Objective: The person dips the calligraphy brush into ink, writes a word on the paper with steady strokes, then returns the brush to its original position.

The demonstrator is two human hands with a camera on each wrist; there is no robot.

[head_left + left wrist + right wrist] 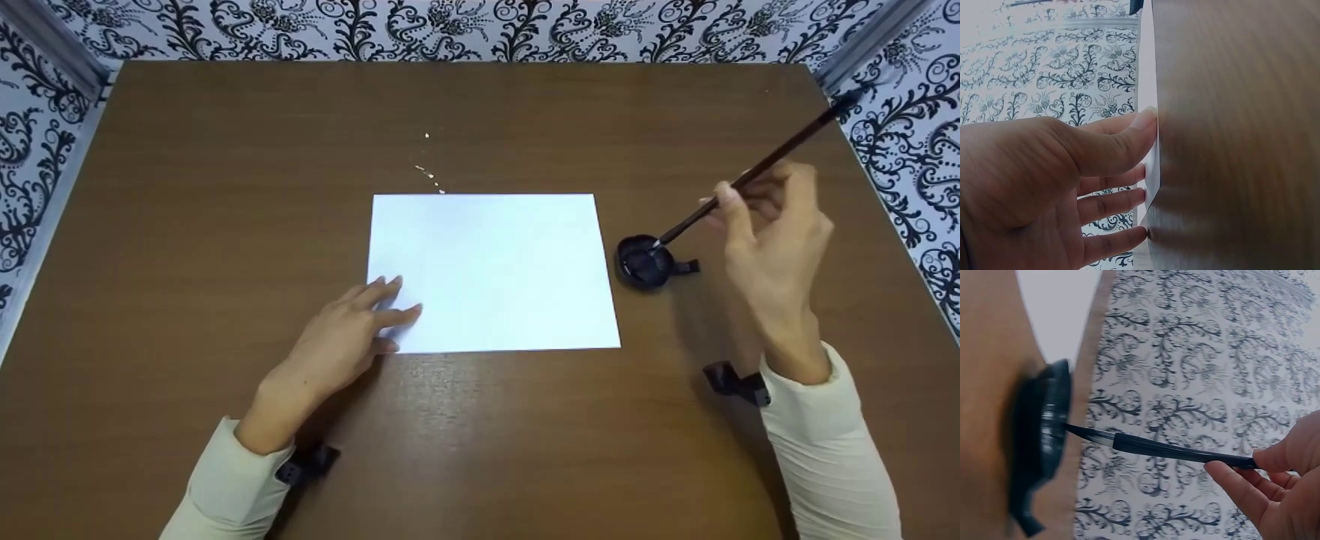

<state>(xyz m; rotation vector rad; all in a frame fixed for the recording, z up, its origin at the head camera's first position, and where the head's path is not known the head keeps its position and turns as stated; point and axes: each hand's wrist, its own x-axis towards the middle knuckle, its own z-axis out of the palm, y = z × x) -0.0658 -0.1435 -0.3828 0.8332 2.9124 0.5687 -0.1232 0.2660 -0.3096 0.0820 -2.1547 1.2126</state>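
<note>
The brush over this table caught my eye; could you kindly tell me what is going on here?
A person's right hand holds the brush, its tip at a small black dish. The left hand rests at the near left corner of a white sheet. No marks show on the sheet.

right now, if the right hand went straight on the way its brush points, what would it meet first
The dish, brush-tip first: the brush in the right hand slants down to its mouth. Depth is unclear, so the tip may be touching it.
</note>
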